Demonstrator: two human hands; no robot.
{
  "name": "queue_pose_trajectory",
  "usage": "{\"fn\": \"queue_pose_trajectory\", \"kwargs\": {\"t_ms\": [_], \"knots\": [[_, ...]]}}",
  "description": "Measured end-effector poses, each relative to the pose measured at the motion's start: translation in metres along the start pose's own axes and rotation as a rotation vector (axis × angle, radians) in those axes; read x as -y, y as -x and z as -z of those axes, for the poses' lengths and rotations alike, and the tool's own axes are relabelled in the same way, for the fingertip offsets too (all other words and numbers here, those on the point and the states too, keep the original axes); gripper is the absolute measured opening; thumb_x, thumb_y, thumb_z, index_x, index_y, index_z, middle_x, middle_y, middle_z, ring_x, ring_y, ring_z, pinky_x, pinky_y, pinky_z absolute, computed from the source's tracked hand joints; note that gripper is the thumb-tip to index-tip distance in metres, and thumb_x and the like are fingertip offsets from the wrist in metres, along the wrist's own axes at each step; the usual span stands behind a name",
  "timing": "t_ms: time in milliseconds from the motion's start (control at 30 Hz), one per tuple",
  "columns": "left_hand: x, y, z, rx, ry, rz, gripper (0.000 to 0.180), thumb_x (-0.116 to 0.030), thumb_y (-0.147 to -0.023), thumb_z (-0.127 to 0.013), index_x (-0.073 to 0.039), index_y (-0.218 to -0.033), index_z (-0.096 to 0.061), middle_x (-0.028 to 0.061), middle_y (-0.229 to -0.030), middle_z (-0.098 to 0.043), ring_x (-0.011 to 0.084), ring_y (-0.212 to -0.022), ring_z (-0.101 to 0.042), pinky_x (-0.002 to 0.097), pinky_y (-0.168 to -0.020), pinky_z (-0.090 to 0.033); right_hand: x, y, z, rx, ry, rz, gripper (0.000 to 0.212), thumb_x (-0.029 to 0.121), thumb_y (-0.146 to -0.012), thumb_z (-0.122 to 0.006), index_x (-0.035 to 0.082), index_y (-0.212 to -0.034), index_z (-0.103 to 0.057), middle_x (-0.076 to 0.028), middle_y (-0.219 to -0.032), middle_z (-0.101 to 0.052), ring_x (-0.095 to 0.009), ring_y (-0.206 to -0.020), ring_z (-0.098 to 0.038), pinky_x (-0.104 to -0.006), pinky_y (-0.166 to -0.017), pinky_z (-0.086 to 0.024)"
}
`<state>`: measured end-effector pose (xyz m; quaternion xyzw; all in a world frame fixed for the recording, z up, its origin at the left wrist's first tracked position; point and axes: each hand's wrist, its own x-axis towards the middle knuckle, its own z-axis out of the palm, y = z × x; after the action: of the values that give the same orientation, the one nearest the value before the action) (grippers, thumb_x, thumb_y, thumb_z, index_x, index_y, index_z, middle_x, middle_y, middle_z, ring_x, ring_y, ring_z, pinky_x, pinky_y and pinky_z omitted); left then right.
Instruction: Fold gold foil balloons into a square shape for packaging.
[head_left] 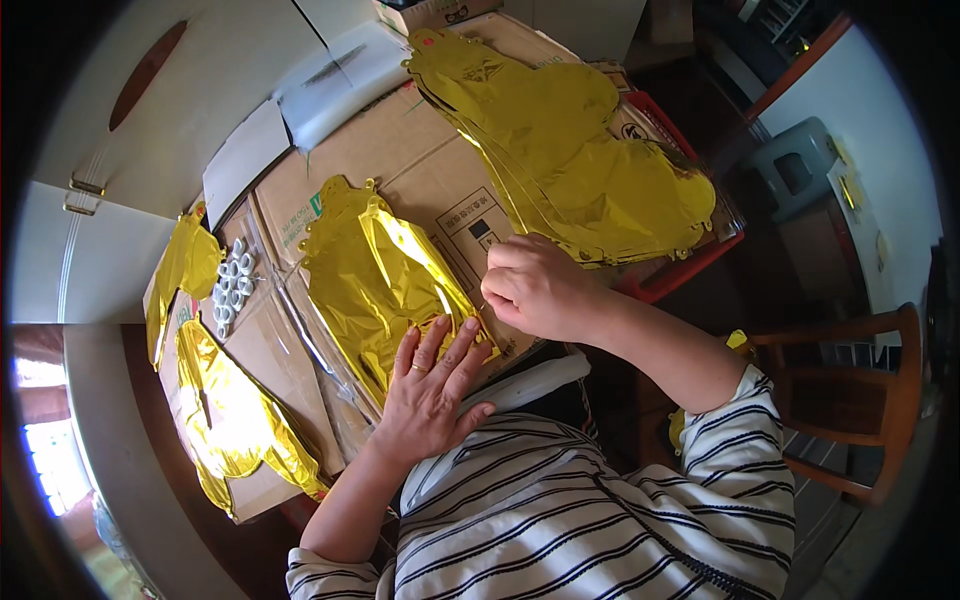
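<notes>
Cardboard (385, 135) covers the surface. White rolls (233, 287) cluster leftward; the left hand (428, 402) lies flat, gripping nothing, on the middle gold foil sheet (350, 262); the right hand (540, 288) curls closed beside it, any hold hidden.

Probable room of a home, in use as a work area, viewed from where I stand. Ahead and to the left of the person's left hand (435, 395), tall white cabinet doors (230, 90) with small brass-coloured handles (86, 187) indicate household furniture. To the right of the right hand (535, 285) stands a brown wooden chair with an open back (903, 400); far left of both hands, a bright window (65, 455). Beneath the hands, flattened brown cardboard (370, 140) bearing shiny gold foil shapes (345, 265) forms an improvised worktop.
</notes>
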<state>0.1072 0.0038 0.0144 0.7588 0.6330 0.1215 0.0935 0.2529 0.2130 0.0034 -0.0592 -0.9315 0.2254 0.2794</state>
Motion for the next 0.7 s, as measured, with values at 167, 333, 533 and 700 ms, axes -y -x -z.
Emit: {"fn": "queue_pose_trajectory", "kwargs": {"t_ms": [167,333,533,700], "knots": [[-0.002,-0.003,0.002,0.004,0.011,0.016,0.067,-0.054,-0.093,-0.062,-0.012,-0.144,-0.052,0.012,-0.159,-0.041,0.0392,-0.146,-0.035,0.0584,-0.118,-0.025,0.0,-0.005,-0.001,0.063,-0.045,-0.093,0.012,0.01,-0.078,-0.071,0.008,-0.069,-0.064,-0.009,-0.079,-0.06,-0.029,-0.079,-0.062,-0.0436,-0.075,-0.051],[-0.004,-0.005,0.0,0.004,-0.02,0.034,0.069,-0.056,-0.092,-0.062,-0.012,-0.145,-0.051,0.0119,-0.16,-0.039,0.0393,-0.146,-0.036,0.059,-0.118,-0.025,0.002,-0.007,-0.002,0.091,-0.127,-0.204,0.009,0.005,-0.078,-0.07,0.004,-0.073,-0.062,-0.009,-0.081,-0.059,-0.03,-0.075,-0.062,-0.0419,-0.069,-0.051],[-0.004,-0.003,-0.001,-0.004,-0.017,0.021,0.071,-0.057,-0.092,-0.062,-0.012,-0.146,-0.049,0.0126,-0.16,-0.039,0.0397,-0.146,-0.035,0.0599,-0.119,-0.024,0.005,-0.011,-0.005,0.111,-0.121,-0.278,0.009,0.006,-0.08,-0.069,0.002,-0.075,-0.063,-0.012,-0.081,-0.061,-0.032,-0.075,-0.064,-0.0421,-0.067,-0.052],[-0.004,-0.003,-0.001,0.01,-0.022,0.027,0.073,-0.058,-0.092,-0.062,-0.012,-0.147,-0.047,0.0126,-0.161,-0.037,0.0395,-0.147,-0.034,0.0602,-0.119,-0.024,0.001,-0.018,-0.007,0.08,-0.012,-0.232,0.008,0.006,-0.081,-0.068,0.002,-0.076,-0.063,-0.013,-0.081,-0.062,-0.034,-0.075,-0.064,-0.0433,-0.066,-0.052]]}}
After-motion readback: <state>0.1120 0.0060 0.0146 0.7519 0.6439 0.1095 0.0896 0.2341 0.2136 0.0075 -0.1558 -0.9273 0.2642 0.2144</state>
